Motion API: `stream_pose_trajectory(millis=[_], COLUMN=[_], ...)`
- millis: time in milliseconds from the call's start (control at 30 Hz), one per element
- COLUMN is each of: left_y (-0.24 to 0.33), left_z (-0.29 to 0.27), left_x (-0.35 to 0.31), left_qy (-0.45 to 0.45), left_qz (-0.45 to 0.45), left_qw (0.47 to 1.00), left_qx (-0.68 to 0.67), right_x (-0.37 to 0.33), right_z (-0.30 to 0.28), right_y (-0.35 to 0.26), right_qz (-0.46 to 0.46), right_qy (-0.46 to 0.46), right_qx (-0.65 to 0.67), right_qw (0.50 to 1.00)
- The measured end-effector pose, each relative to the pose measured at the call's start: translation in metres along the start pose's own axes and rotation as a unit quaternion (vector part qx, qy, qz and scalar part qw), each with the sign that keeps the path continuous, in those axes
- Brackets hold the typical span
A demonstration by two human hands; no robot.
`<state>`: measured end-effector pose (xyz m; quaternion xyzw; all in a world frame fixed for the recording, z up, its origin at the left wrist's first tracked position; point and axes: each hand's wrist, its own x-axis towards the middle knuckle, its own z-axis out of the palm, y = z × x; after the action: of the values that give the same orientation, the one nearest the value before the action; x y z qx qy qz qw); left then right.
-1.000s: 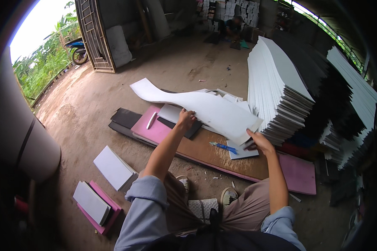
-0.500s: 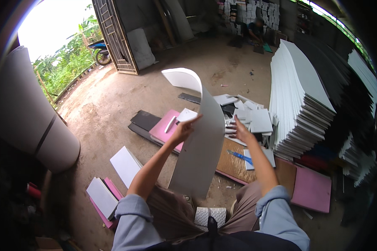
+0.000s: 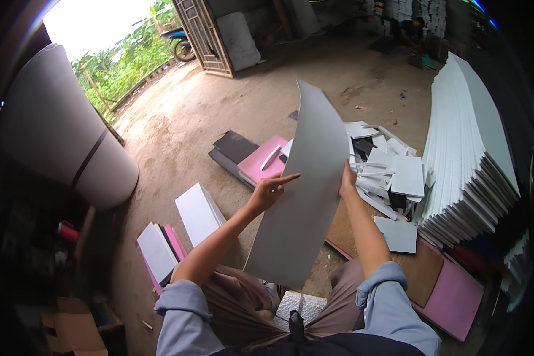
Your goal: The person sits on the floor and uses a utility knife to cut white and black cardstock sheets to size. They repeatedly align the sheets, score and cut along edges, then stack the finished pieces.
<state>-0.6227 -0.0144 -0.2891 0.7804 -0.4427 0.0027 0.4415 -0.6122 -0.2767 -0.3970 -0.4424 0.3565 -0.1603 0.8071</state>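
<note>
A large thin foam sheet [image 3: 305, 196], pale grey on this side, stands tilted and slightly bowed between my arms. My left hand [image 3: 269, 192] is at its left edge, index finger stretched over the near face and the other fingers curled at the edge. On the opposite edge my right hand [image 3: 347, 179] is closed, its fingers partly hidden by the sheet. Beyond my right hand lies a heap of white foam offcuts [image 3: 391, 169]. A pink foam sheet [image 3: 264, 157] with a white strip [image 3: 271, 157] on it lies left of the held sheet.
White foam sheets [image 3: 463, 154] are stacked tall at right. A brown board [image 3: 418, 273] and pink sheet [image 3: 454, 299] lie below. White blocks [image 3: 197, 210] stand left of my knees. A large foam roll [image 3: 71, 130] stands far left. A person [image 3: 409, 32] crouches at the back.
My right hand has gone from open and apart to holding the sheet's right edge. The sheet's curled top has straightened. The blue-handled tool seen earlier is out of sight. The whole view has shifted.
</note>
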Motion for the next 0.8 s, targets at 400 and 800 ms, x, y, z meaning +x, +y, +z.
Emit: stream_pose_trajectory(millis=[400,800], left_y=[-0.021,-0.016], left_z=[0.01,-0.038], left_x=[-0.038,-0.074], left_qy=[0.273,0.176], left_qz=[-0.064,-0.044], left_qw=[0.935,0.912], left_qx=[0.218,0.367], right_x=[-0.106,-0.142], right_z=[0.082,0.132], right_y=[-0.047,-0.003], right_qz=[-0.418,-0.347], right_qy=[0.015,0.048], right_qx=[-0.086,0.048], right_qw=[0.904,0.936])
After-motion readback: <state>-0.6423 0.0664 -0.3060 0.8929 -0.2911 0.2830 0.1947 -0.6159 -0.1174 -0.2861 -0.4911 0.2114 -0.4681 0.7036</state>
